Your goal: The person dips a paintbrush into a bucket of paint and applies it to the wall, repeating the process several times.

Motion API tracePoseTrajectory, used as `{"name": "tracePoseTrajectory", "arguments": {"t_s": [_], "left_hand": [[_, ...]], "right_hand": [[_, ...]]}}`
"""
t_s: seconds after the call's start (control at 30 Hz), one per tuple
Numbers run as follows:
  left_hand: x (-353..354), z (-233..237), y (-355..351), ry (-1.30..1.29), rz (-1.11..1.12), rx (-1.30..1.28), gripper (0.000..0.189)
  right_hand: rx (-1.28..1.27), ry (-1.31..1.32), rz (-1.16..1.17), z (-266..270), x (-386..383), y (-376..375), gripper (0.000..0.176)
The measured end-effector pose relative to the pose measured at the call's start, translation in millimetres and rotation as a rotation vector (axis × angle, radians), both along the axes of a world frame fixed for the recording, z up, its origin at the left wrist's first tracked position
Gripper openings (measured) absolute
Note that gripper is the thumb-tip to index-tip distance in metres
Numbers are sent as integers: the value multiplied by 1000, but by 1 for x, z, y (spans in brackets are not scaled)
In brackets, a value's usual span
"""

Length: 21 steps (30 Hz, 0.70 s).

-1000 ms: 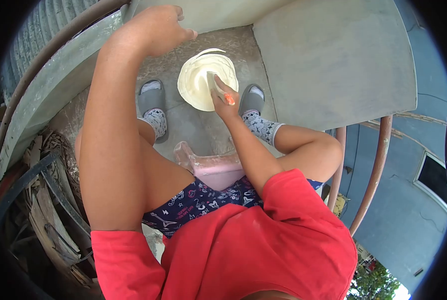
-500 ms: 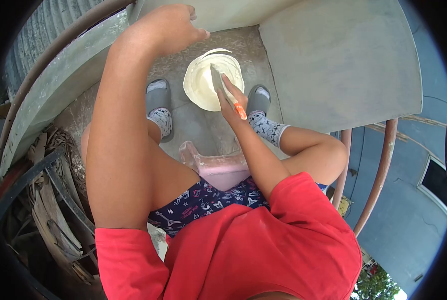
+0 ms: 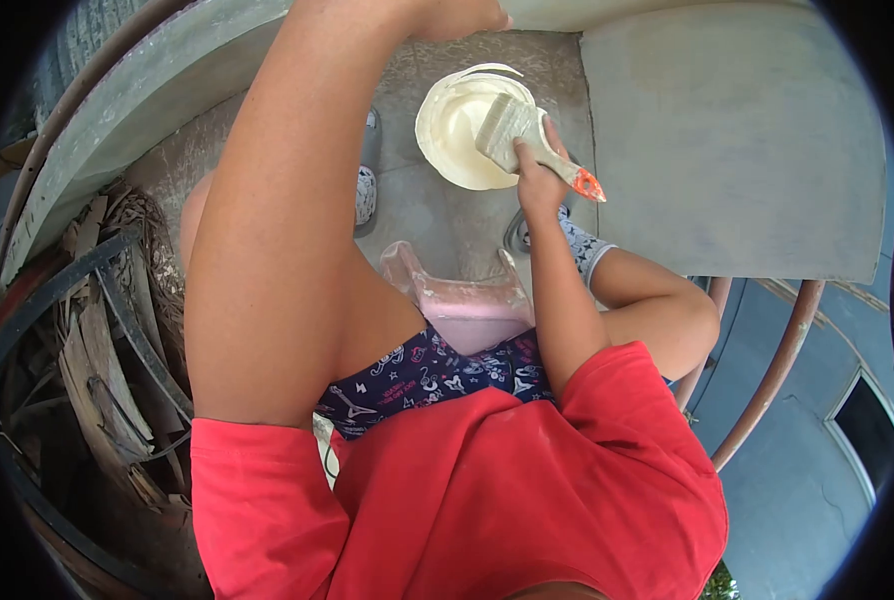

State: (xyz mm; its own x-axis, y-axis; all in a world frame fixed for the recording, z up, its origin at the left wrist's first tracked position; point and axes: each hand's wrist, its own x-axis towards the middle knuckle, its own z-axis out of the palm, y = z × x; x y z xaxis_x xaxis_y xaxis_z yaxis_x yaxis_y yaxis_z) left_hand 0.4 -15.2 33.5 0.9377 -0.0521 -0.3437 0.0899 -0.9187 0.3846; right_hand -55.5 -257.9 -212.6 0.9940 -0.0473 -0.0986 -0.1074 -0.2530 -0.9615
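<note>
My right hand (image 3: pixel 542 180) is closed around the handle of a wide paintbrush (image 3: pixel 510 128) with an orange-red handle end. The bristles are coated in pale paint and sit over the right side of a round tub (image 3: pixel 437 150) of cream-white paint on the floor. Dried paint crusts the tub's rim. My left arm stretches forward, and my left hand (image 3: pixel 457 18) is at the top edge of the view beside the low wall. Most of its fingers are cut off by the frame, so whether it holds anything is hidden.
A pink plastic stool (image 3: pixel 472 315) is beneath me. A grey panel wall (image 3: pixel 737 140) stands at the right, with rusty rails (image 3: pixel 772 370) below it. A curved ledge (image 3: pixel 157 110) runs along the left. Dry wood scraps (image 3: pixel 102 370) and a metal frame lie at lower left.
My right hand has turned the brush so its broad side faces up, shifting it rightward over the tub. My left hand has reached farther forward, mostly out of frame. The view has shifted too.
</note>
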Motion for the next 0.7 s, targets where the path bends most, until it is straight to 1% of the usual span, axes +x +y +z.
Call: {"name": "tracePoseTrajectory", "arguments": {"t_s": [0.03,0.07,0.1,0.13,0.17,0.2,0.27,0.3,0.37,0.4,0.47,0.5,0.53,0.57,0.6,0.63,0.7], "left_hand": [[0,1,1,-11,15,-6,49],[0,1,2,-23,28,-11,49],[2,0,3,-28,30,-10,49],[5,0,3,-19,-14,16,49],[7,-2,1,-14,-63,34,50],[6,-3,-1,-19,-80,26,50],[2,-6,-1,-105,-32,-25,51],[7,-12,1,-133,-44,-33,51],[12,-31,6,-120,32,-92,64],[12,-33,9,-120,32,-102,64],[12,-33,10,-90,63,-144,64],[11,-32,8,-96,60,-149,64],[8,-30,6,-115,80,-127,63],[6,-29,4,-130,99,-103,62],[5,-28,1,-128,96,-107,62],[5,-27,0,-149,56,-132,59],[6,-24,-4,-167,23,-157,57]], "right_hand": [[65,22,-35,17,1,1,58],[65,19,-30,27,1,4,58],[30,-51,-5,34,2,7,58],[-1,-115,14,37,0,9,58],[-122,-147,66,27,-2,10,57],[-314,-145,247,10,1,5,55],[-328,-51,281,-26,1,-3,53],[-340,-75,265,-29,6,-4,53],[-269,-47,133,-30,7,-9,51],[-279,-46,132,-23,8,-14,51],[135,255,-162,-2,18,-23,47],[146,158,-164,3,29,-31,44],[67,149,-161,27,41,-35,44],[-18,82,-158,30,61,-45,44],[-25,27,-167,34,83,-53,44],[-105,-51,-167,35,108,-63,41],[-363,-237,-84,34,158,-78,36]]}}
